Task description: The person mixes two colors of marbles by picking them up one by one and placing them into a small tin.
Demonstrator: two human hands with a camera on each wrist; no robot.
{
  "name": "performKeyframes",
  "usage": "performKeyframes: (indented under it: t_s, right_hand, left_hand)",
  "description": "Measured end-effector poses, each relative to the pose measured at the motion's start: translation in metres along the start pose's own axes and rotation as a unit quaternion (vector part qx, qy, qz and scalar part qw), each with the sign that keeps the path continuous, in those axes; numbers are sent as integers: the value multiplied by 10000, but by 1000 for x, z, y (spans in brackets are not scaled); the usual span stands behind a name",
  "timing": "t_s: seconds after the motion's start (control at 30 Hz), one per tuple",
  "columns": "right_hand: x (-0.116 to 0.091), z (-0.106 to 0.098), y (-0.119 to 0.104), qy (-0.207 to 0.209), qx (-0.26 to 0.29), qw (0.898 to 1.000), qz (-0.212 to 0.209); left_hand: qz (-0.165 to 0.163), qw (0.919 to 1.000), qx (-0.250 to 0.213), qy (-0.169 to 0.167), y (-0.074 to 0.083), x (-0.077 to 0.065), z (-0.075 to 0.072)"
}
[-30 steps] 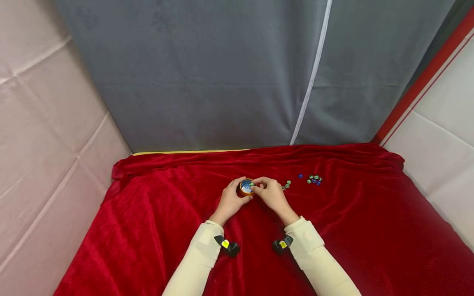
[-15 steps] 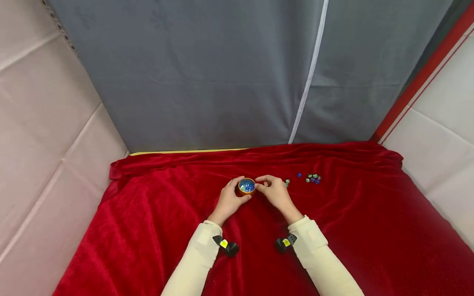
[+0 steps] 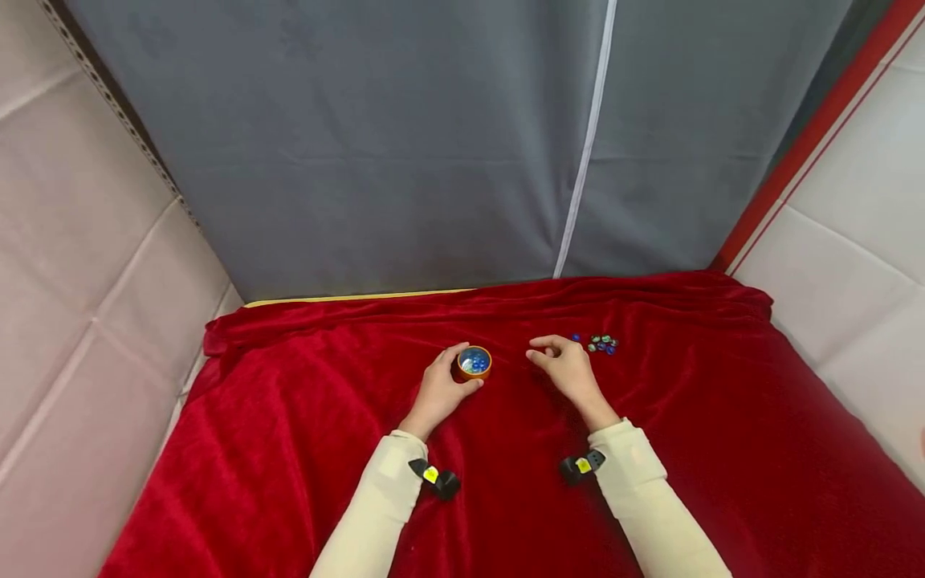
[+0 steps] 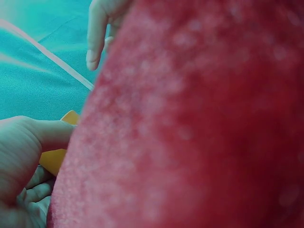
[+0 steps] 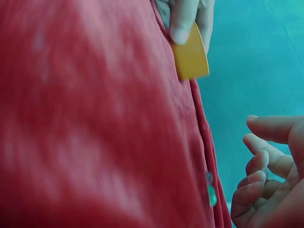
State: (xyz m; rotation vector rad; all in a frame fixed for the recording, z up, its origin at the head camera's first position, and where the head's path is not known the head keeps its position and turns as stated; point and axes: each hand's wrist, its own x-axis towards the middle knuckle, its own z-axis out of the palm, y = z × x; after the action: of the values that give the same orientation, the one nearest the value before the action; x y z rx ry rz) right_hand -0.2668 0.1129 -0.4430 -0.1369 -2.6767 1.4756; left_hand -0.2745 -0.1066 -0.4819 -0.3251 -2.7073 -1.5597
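A small orange cup [image 3: 487, 374] stands on the red cloth, with blue and green glass marbles [image 3: 474, 364] inside. My left hand [image 3: 438, 389] grips it from the left, thumb in front and fingers round the far side. In the right wrist view the cup's yellow-orange wall [image 5: 194, 57] shows beside the left fingertips. To the right of the cup is my right hand [image 3: 571, 373], thumb and forefinger apart with nothing visible between them. Low in the right wrist view, green marbles [image 5: 212, 194] lie on the cloth near this hand.
A loose group of green and blue marbles [image 3: 603, 345] lies beyond my right hand. One blue marble [image 3: 576, 337] sits slightly apart from it. Red velvet cloth [image 3: 289, 449] covers the surface. A grey curtain [image 3: 376, 160] hangs behind, with pale padded walls at both sides.
The right hand has released a green marble into the cup, then moved away to the right. My left hand stays on the cup. The head view has shifted slightly.
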Motion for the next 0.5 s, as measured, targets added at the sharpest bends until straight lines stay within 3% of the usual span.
performKeyframes:
  t_s: [0.5]
  right_hand:
    - [6,-27,27,168,64,9986,498]
  left_hand:
    - [-63,10000,61,-3,3,0,-1]
